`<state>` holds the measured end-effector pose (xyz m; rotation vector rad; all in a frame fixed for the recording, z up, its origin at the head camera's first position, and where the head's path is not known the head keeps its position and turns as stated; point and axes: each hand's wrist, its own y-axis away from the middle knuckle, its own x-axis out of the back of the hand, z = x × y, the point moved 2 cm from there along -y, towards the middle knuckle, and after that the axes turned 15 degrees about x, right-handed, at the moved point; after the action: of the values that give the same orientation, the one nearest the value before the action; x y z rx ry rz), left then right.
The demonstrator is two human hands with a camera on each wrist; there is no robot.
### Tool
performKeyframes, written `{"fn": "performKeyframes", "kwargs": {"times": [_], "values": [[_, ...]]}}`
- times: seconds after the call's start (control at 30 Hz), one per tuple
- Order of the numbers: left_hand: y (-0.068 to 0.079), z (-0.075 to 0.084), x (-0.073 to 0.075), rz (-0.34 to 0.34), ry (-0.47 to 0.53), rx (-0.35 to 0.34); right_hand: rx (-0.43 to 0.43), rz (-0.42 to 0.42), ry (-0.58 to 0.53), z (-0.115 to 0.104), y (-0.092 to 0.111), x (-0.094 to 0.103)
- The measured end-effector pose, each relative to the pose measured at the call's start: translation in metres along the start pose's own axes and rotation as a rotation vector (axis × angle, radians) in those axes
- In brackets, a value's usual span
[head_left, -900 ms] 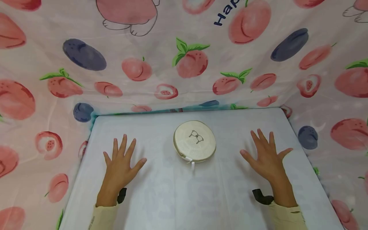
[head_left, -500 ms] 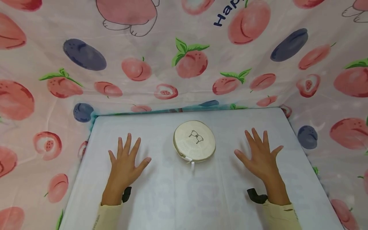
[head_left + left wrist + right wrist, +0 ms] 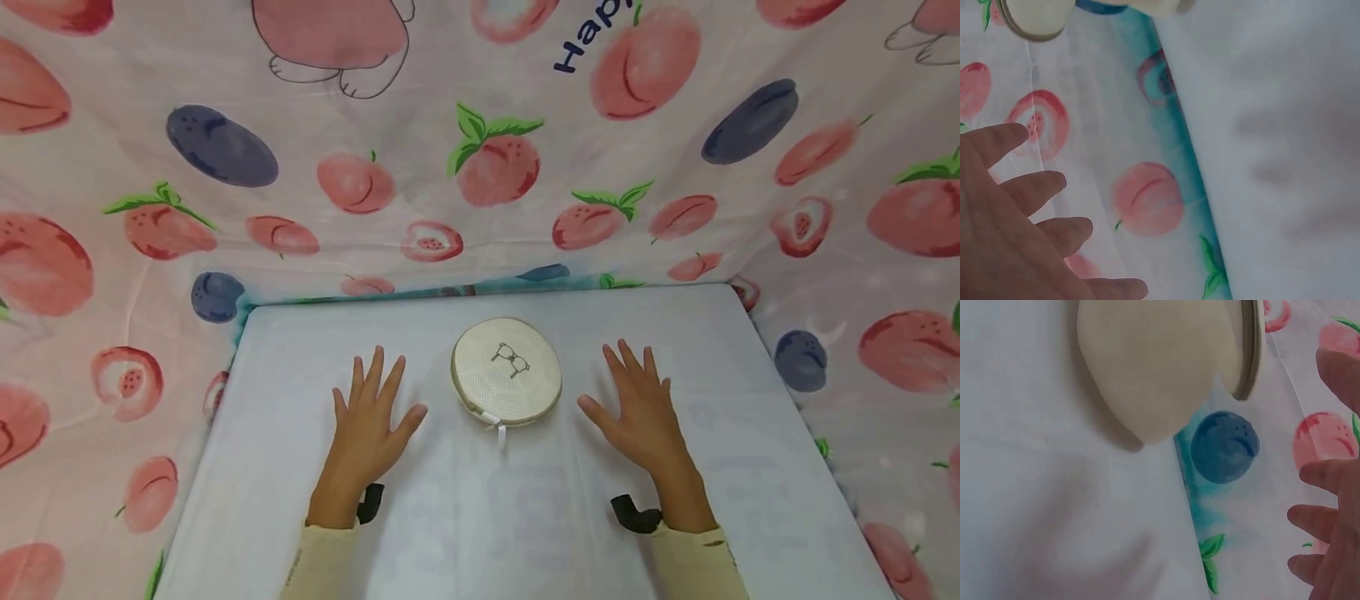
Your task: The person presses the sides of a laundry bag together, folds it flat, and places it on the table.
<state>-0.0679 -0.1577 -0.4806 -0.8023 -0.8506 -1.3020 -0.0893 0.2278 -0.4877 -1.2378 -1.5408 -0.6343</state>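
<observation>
A round cream zippered pouch (image 3: 506,371) with a line drawing of glasses on its top lies on the white table, its zip pull toward the person. Left of it my left hand (image 3: 367,433) hovers with fingers spread, apart from the pouch. On the other side my right hand (image 3: 641,417) also has spread fingers and touches nothing. At the top of the right wrist view the pouch's cream side (image 3: 1154,362) shows, with fingertips at the right edge. The left wrist view catches only a bit of the pouch (image 3: 1038,15) above the left fingers (image 3: 1038,190).
A white cloth-covered table (image 3: 510,525) fills the lower part of the head view. Behind it and along both sides hangs a pink curtain (image 3: 427,108) printed with peaches. Black wrist mounts (image 3: 636,515) sit at both cuffs.
Both hands have moved inward toward the pouch, the left one rightward and the right one leftward. The pouch stays in place on the table.
</observation>
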Motion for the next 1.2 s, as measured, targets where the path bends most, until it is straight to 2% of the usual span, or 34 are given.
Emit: {"fn": "performKeyframes", "kwargs": {"times": [0.2,0.4,0.57,0.73,0.87,1.03,1.2], "values": [[0.001,0.014,-0.013,-0.060,0.118,0.006,0.004,0.031,-0.161,-0.013,-0.003,-0.014],[-0.003,0.028,-0.021,-0.116,0.280,0.024,0.012,0.101,-0.310,-0.023,-0.011,-0.022],[-0.007,0.037,-0.028,-0.172,0.397,0.084,0.003,0.176,-0.425,-0.032,-0.017,-0.027],[-0.014,0.043,-0.034,-0.167,0.457,0.143,-0.104,0.219,-0.454,-0.036,-0.024,-0.029],[-0.021,0.048,-0.038,-0.157,0.540,0.213,-0.191,0.212,-0.535,-0.038,-0.030,-0.031],[-0.026,0.055,-0.042,-0.215,0.674,0.306,-0.265,0.183,-0.660,-0.040,-0.033,-0.035],[-0.031,0.062,-0.045,-0.252,0.715,0.351,-0.350,0.150,-0.720,-0.041,-0.037,-0.040]]}}
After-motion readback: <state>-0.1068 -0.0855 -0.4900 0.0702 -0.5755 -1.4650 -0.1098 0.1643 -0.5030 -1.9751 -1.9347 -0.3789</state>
